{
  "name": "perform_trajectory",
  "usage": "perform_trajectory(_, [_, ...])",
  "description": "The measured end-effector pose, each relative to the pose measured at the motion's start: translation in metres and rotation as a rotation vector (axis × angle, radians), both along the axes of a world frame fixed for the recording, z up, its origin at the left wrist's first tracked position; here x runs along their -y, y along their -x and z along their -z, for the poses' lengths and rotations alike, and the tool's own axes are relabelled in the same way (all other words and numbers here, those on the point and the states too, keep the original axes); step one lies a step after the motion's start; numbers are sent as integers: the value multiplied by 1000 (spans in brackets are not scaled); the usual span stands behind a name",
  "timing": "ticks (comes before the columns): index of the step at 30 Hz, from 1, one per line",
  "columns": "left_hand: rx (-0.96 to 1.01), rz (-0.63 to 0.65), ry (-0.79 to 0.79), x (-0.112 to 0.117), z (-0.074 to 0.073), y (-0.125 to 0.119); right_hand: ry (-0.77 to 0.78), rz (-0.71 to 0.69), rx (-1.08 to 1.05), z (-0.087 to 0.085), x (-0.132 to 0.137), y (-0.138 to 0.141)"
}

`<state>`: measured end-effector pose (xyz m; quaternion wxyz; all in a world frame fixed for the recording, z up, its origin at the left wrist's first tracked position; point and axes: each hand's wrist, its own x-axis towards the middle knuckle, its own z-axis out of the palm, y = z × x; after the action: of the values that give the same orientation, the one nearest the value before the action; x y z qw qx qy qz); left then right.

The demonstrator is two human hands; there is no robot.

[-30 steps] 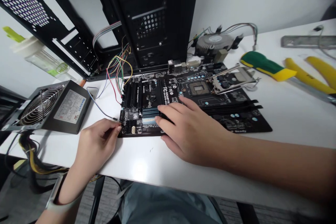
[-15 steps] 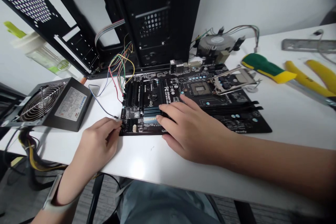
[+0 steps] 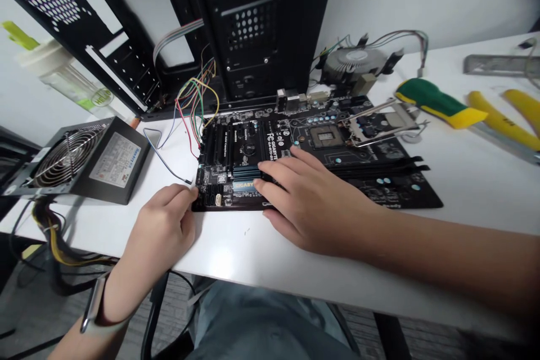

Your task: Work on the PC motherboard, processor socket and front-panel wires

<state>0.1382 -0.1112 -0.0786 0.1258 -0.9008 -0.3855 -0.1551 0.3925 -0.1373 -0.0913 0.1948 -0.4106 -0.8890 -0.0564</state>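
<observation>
A black Gigabyte motherboard [image 3: 320, 171] lies flat on the white table, its CPU socket frame [image 3: 379, 124] raised. My left hand [image 3: 166, 222] is closed at the board's front left corner, thumb and forefinger pinching there; the fingertips are partly hidden. Just above those fingers ends a loose thin cable with a small black plug [image 3: 188, 181]. My right hand [image 3: 304, 202] lies with fingers spread over the board's front edge, fingertips touching the blue heatsink [image 3: 246, 180]. Coloured wires [image 3: 196, 104] run from the case to the board's left edge.
Behind the board stands a black computer case [image 3: 270, 17]. At left are a power supply [image 3: 113, 163] and a clear bottle [image 3: 76, 81]. A CPU cooler [image 3: 354, 64], a green and yellow screwdriver [image 3: 439, 102] and yellow-handled pliers [image 3: 498, 115] lie at the back right.
The view has shifted slightly, so most things sit a little to the right. Both hands keep their places on the motherboard.
</observation>
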Motion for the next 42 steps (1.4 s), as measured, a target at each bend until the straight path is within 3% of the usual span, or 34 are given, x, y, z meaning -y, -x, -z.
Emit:
perform_trajectory(7, [-47,-11,-18,-1,0,-1,-6,-15,-13,0,-2,0])
perform_trajectory(12, [119,-44,70,-2,0,3,-4,-25,-26,1,-2,0])
perform_trajectory(21, [334,-278,364,-7,-4,13,-5,-38,-42,4,-2,-1])
perform_trajectory(27, [291,-462,450,-26,-18,15,3,-52,-44,4,-2,-2])
perform_trajectory(33, [158,-345,671,-78,-27,20,-23,-60,-47,4,-2,-3])
perform_trajectory(36, [137,-220,596,-104,-34,13,-36,-55,-39,4,-2,-3])
perform_trajectory(39, [112,-109,631,-116,-43,1,-56,-54,-46,4,-2,-3])
perform_trajectory(42, [54,6,722,-114,-48,-6,-70,-51,-49,4,-1,-3])
